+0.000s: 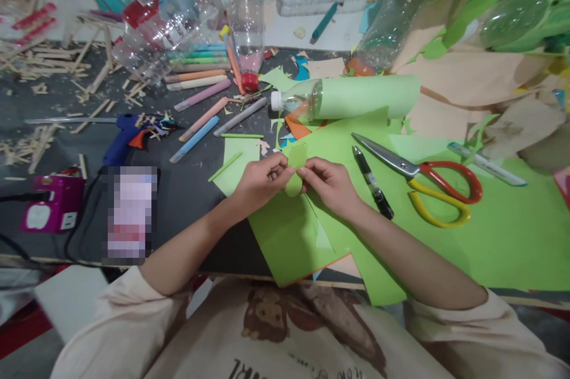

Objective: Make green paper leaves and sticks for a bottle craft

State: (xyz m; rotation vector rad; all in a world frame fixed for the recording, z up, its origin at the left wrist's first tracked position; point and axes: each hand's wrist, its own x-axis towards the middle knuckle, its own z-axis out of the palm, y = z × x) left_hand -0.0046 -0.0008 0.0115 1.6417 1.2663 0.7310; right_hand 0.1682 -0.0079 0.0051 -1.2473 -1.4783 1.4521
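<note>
Nearest is the person's pale shirt (214, 319), and just past it the near edge of a dark table, where green paper (285, 248) lies in overlapping sheets. Toward the left on the near side is a phone (130, 212), its screen blurred, with a purple box (56, 204) to its left. Above the green paper, in the middle, the left hand (262, 180) and the right hand (329, 183) meet at a small green piece (297, 155); each has thumb and fingertips pinched closed on it, one from either side. Right of the hands lie a black pen (371, 180) and, beyond it to the right, scissors (414, 171) with red and yellow handles, blades apart. A blue glue gun (120, 138) is at left. Farther off, a bottle (369, 95) wrapped in light green paper lies on its side, its white cap pointing left, near coloured sticks (196, 138). Wooden sticks (48, 58) litter the far left, and clear bottles (244, 5) stand or lie at the far side.
</note>
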